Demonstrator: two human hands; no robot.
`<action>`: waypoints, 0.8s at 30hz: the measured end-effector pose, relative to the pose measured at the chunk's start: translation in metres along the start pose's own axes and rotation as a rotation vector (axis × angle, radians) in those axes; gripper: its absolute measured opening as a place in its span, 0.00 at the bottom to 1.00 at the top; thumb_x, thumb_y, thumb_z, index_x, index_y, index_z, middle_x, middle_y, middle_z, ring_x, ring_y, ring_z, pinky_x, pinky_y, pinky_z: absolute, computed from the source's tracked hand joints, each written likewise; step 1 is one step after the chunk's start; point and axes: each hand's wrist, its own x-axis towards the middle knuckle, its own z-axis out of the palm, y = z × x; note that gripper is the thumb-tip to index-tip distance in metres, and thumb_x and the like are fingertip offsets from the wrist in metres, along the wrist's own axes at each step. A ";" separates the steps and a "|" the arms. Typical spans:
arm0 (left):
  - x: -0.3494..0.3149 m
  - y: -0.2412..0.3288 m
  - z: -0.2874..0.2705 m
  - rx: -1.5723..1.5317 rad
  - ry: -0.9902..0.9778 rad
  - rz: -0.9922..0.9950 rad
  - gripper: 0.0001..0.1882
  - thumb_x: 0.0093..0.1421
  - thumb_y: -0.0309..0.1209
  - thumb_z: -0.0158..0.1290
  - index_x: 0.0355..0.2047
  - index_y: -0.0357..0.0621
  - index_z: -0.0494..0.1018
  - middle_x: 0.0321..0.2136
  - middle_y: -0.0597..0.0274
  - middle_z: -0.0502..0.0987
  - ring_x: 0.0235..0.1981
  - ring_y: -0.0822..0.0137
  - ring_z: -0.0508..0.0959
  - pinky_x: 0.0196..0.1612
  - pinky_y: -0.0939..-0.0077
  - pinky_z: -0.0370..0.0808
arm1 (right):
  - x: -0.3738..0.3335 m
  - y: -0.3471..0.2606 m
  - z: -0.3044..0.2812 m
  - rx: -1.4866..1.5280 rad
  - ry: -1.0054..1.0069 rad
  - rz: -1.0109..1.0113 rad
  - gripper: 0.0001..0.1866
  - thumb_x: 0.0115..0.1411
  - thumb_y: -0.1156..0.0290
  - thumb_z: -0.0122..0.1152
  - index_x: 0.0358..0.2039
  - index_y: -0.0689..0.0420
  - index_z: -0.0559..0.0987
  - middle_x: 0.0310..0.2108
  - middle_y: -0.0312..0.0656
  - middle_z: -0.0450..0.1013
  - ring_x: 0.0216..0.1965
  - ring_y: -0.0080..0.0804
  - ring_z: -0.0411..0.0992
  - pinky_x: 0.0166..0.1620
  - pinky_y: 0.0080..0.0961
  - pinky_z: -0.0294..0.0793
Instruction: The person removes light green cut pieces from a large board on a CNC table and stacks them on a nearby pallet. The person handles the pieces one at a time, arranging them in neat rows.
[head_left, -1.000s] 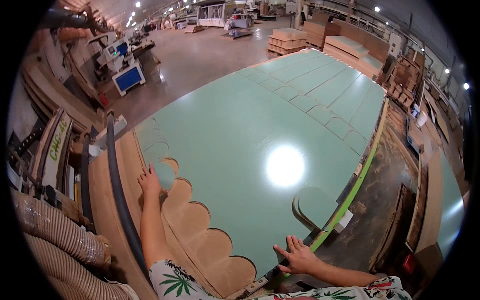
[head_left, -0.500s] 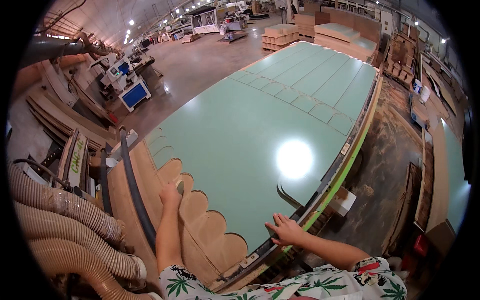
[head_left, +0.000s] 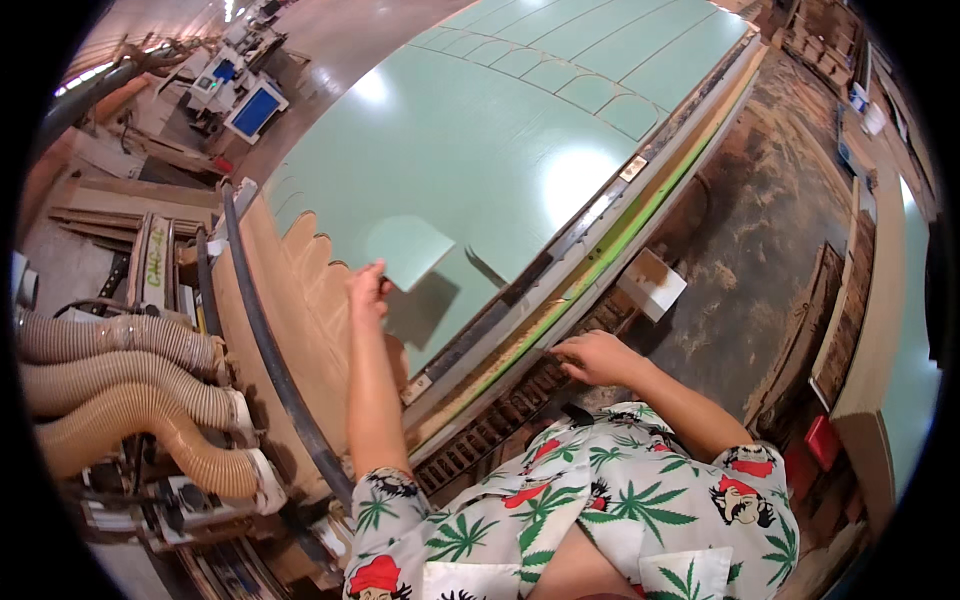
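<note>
My left hand is closed on the edge of a pale green arch-topped panel piece. The piece is raised above the large green sheet, and its shadow falls there. Below my left forearm, a row of scalloped cut-outs shows the brown board underneath. My right hand hovers over the near side of the machine table, past its bright green rail. Its fingers are loosely bent, with nothing visible in them. A thin curved offcut stands up from the sheet near its right edge.
Ribbed dust hoses and a black pipe lie at the left. A blue and white machine stands farther back. White box juts out beside the table. Stacked boards line the right side.
My left hand has lifted the arch-topped piece off the board area and brought it up over the sheet. My right hand has left the sheet's edge and drawn back toward me. The view has tilted down.
</note>
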 end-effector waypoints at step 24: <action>-0.060 -0.104 0.266 0.158 0.183 -0.392 0.39 0.60 0.48 0.70 0.64 0.39 0.69 0.65 0.42 0.70 0.60 0.41 0.74 0.55 0.35 0.76 | -0.285 0.219 -0.119 0.158 0.278 0.500 0.26 0.63 0.52 0.63 0.57 0.51 0.82 0.50 0.50 0.82 0.50 0.53 0.80 0.54 0.47 0.79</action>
